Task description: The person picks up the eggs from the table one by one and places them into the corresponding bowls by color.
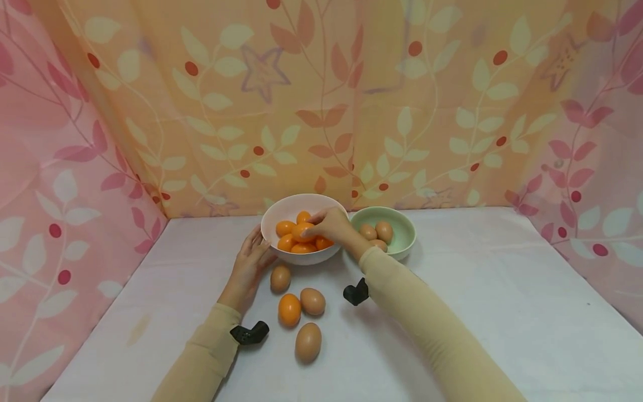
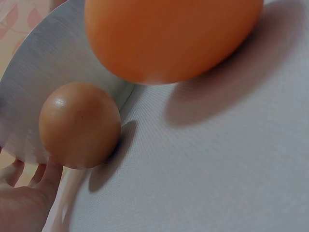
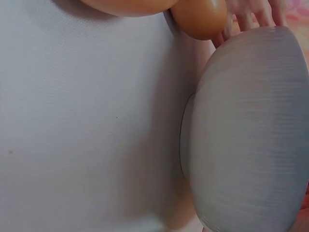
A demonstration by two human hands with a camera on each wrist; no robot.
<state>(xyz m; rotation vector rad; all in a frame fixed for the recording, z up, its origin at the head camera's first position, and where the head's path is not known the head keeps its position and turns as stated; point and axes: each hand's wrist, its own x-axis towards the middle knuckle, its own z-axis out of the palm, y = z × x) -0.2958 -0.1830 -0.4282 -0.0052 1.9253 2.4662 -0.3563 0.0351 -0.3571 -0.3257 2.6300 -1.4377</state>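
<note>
My right hand (image 1: 332,223) reaches over the large white bowl (image 1: 311,258) and pinches a glossy orange egg (image 1: 302,232) between thumb and fingers. Several other orange eggs (image 1: 285,228) lie in the bowl beneath and around it. Against the bowl's left side rests my left hand (image 1: 249,262), its fingers extended along the outer wall; the left wrist view shows those fingertips (image 2: 50,174) at the wall. A brown egg (image 1: 280,278) stands just in front of the bowl, close to the left hand.
At the white bowl's right, a smaller green bowl (image 1: 406,237) holds brown eggs (image 1: 384,231), partly behind the right wrist. Nearer on the white cloth (image 1: 477,268) lie an orange egg (image 1: 289,310) and two brown eggs (image 1: 312,301). Floral curtains (image 1: 321,111) close off the back and sides.
</note>
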